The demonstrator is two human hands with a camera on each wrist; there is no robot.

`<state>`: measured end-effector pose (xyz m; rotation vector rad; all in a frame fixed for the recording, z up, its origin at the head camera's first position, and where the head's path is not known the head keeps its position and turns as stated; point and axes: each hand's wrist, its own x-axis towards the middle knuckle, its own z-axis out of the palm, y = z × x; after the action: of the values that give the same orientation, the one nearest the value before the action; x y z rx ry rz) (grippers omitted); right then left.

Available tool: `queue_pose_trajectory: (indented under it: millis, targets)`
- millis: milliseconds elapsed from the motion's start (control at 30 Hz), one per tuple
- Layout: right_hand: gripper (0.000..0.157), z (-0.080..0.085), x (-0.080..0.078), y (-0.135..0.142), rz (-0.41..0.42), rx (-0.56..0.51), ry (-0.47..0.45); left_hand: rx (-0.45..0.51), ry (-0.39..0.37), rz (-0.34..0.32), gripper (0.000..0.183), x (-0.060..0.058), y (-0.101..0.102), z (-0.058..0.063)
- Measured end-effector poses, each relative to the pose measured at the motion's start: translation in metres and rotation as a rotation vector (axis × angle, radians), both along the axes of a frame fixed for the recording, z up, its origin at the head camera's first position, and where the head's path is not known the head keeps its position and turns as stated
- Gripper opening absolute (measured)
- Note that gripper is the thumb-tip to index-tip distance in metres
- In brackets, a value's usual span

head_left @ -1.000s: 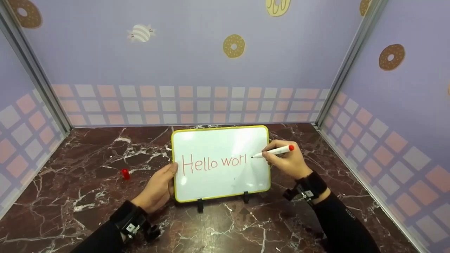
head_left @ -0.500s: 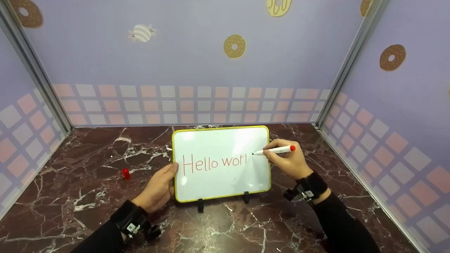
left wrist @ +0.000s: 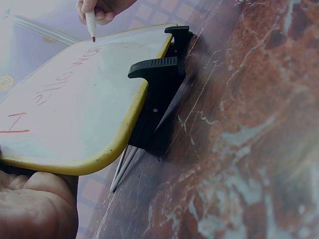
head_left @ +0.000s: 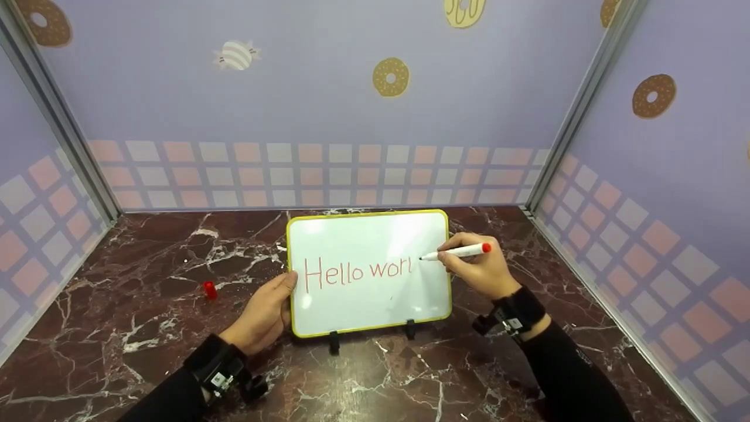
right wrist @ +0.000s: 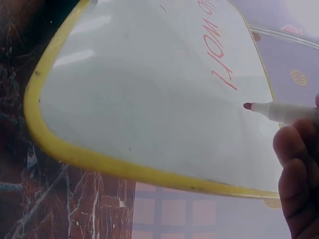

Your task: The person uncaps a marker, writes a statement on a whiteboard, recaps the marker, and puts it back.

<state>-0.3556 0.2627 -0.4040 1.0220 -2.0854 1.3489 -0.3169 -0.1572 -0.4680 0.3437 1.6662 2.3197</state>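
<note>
A yellow-rimmed whiteboard [head_left: 363,310] leans back on black stand clips [head_left: 334,342], with "Hello worl" in red across its face. My left hand [head_left: 263,313] grips its left edge, thumb at the front rim and the other fingers hidden behind. In my right hand [head_left: 477,266] a white marker [head_left: 463,251] with a red end is pinched, uncapped. Its tip lies just right of the final "l"; in the right wrist view the marker tip [right wrist: 247,106] appears close to the board, contact unclear. A red marker cap [head_left: 210,290] is on the table, left of the left hand.
The brown marbled table [head_left: 351,387] extends around the board. A tiled purple back wall [head_left: 316,105] rises behind it, and side walls [head_left: 691,193] stand left and right. Thin white stand legs [left wrist: 122,172] show beneath the board in the left wrist view.
The marker tip has risen slightly since one second ago, then dipped a touch. The lettering looks the same, and the left hand, board and cap have stayed in place.
</note>
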Motion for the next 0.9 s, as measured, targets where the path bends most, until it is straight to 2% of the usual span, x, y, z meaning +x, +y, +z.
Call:
queue_pose_trajectory:
  millis: [367, 900]
  targets:
    - [0.016, -0.0025, -0.0012, -0.0001, 0.015, 0.008, -0.012, 0.011, -0.007, 0.000, 0.063, 0.0001, -0.0001, -0.0001]
    - [0.016, -0.0026, -0.0005, -0.0034, -0.006, 0.033, 0.009, 0.009, -0.025, 0.011, 0.062, 0.0006, 0.0002, 0.0003]
